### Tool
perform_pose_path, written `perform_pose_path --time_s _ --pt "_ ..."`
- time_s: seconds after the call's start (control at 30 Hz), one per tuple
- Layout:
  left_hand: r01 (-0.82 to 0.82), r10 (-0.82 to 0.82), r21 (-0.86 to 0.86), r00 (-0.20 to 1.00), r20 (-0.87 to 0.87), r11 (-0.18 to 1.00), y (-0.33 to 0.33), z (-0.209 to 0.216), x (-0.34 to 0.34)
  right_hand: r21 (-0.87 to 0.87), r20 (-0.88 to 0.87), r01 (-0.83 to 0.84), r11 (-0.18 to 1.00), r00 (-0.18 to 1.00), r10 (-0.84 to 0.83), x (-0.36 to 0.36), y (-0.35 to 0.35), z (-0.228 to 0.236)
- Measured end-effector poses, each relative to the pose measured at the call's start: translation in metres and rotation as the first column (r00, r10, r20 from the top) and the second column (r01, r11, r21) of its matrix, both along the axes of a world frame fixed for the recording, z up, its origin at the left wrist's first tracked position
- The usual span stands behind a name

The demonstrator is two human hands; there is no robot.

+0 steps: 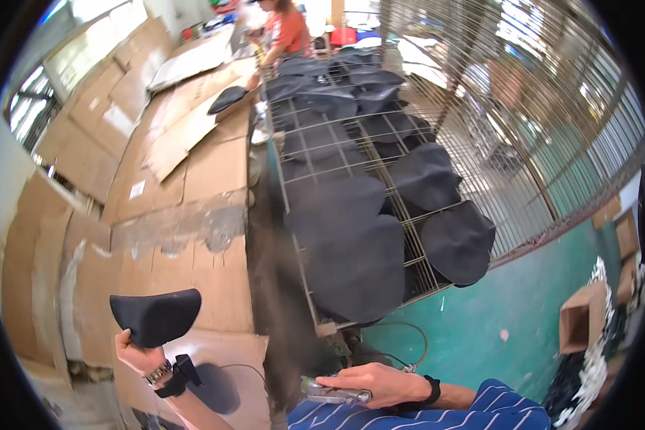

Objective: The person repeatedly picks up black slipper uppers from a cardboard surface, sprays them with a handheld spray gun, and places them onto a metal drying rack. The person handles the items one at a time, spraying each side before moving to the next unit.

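My left hand (140, 352) grips the lower edge of a black, smooth, half-round moulded piece (156, 317), raised above the cardboard-covered bench. Its upper edge dips in the middle. In front of my body, my right hand (383, 383) is closed around a silvery metal spray gun (337, 390) with a greenish end pointing left. Beside that hand, a thin hose (421, 337) loops out. Just past the spray gun stands a wire rack (304, 290) covered with black rounded sheets (351, 258).
Cardboard (215, 172) covers the bench on the left; another black piece (227, 99) lies farther along it. Beyond, a person in an orange top (287, 32) reaches toward the bench. A slatted wire panel (509, 129) rises at right. An opened carton (582, 319) stands on the green floor.
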State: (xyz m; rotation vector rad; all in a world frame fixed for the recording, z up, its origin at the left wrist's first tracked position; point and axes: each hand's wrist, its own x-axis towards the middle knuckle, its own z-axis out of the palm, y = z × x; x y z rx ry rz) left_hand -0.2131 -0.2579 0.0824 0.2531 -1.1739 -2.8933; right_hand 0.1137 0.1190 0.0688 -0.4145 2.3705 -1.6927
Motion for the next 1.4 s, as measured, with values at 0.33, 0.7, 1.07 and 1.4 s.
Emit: perform_pose_path --time_s 0.33,0.7,1.07,1.4 --pt "0.569 -0.577 -0.096 0.809 -0.115 0.817 0.316 0.071 -0.122 -0.002 0.076 0.202 0.979 0.977 -0.201 0.036 0.036 -0.010" --pt "0.923 -0.853 -0.074 0.316 -0.416 0.378 0.667 0.102 -0.163 -0.084 0.076 0.550 0.831 0.835 -0.545 0.056 0.066 0.006" --pt "0.714 -0.892 -0.693 0.374 0.252 0.103 0.650 -0.068 -0.117 -0.036 0.040 0.561 0.827 0.828 -0.560 0.047 0.076 0.014" --pt "0.589 -0.799 -0.648 0.600 -0.049 0.483 0.296 0.010 -0.046 -0.148 -0.156 0.161 0.976 0.971 -0.184 0.022 0.049 0.022"
